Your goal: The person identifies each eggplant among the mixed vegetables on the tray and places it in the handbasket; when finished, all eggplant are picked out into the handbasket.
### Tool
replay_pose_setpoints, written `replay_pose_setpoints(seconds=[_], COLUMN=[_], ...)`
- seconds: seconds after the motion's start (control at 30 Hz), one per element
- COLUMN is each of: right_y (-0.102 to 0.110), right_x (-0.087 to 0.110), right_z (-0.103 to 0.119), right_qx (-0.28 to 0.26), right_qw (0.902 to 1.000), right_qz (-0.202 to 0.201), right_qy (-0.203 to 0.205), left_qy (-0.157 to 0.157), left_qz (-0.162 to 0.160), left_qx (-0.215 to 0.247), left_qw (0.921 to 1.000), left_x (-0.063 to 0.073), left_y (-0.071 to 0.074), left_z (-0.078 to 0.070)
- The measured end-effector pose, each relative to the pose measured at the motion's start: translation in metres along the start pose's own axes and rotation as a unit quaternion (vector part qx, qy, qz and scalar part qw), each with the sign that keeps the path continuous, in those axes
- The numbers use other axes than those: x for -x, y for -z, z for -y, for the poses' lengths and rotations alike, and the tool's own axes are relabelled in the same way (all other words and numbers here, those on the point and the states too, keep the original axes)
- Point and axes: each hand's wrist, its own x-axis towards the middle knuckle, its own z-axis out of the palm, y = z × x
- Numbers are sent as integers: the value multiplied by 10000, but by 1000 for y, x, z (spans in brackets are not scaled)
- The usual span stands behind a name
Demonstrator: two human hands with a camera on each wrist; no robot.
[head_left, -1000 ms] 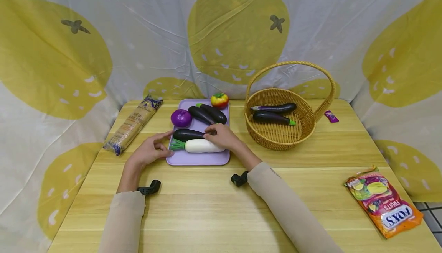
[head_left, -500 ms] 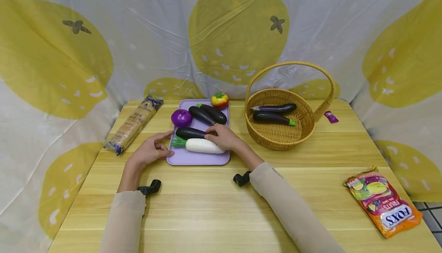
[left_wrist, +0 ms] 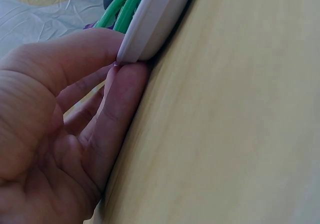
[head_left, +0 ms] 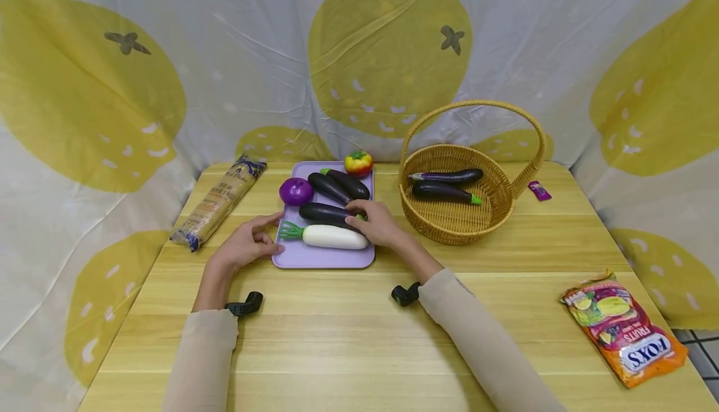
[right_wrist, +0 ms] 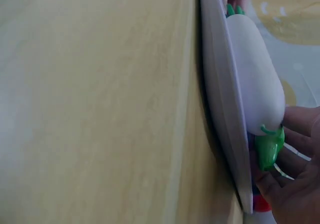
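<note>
My left hand (head_left: 244, 243) pinches the left rim of the lilac tray (head_left: 322, 258); the left wrist view shows the thumb over the rim and a finger under it. In the tray, my right hand (head_left: 381, 221) grips an eggplant (head_left: 322, 213) near its green stem end (right_wrist: 269, 149). A white radish (head_left: 334, 237) with green leaves lies just in front of that eggplant. Two more eggplants (head_left: 330, 188) rest side by side behind it. Along the tray's edges sit a round purple vegetable (head_left: 296, 191) at the left and a red-and-yellow fruit (head_left: 358, 164) at the back right corner.
Right of the tray stands a wicker basket (head_left: 449, 234) with a tall handle and two eggplants inside. Left of the tray lies a long noodle-like packet (head_left: 218, 205). A small purple sweet (head_left: 539, 190) is beyond the basket, and a candy bag (head_left: 623, 328) lies at the right front.
The gripped eggplant has moved right and slightly back, away from the radish, along with my right hand. My left hand has stayed at the tray's rim.
</note>
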Motion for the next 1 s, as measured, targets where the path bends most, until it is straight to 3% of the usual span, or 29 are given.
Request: replay_pose_setpoints(seconds=[0.27,0.5,0.63,1.0], right_y=[22,48,64,109], right_x=[19,37,50,84], right_z=[4,4,3,-3], right_qx=[-272,12,-127,79], right_qw=[9996,9994,9987,9990], right_qz=[-5,-110,-125,-308], right_qy=[-107,313,481,319], left_qy=[-46,-58,-64,-69], left_qz=[40,28,30,74], left_qx=[53,50,50,136], left_qw=[10000,10000,10000,9999], left_x=[-1,-2,-3,-3], left_y=[1,0,0,1], left_z=[4,3,4,4])
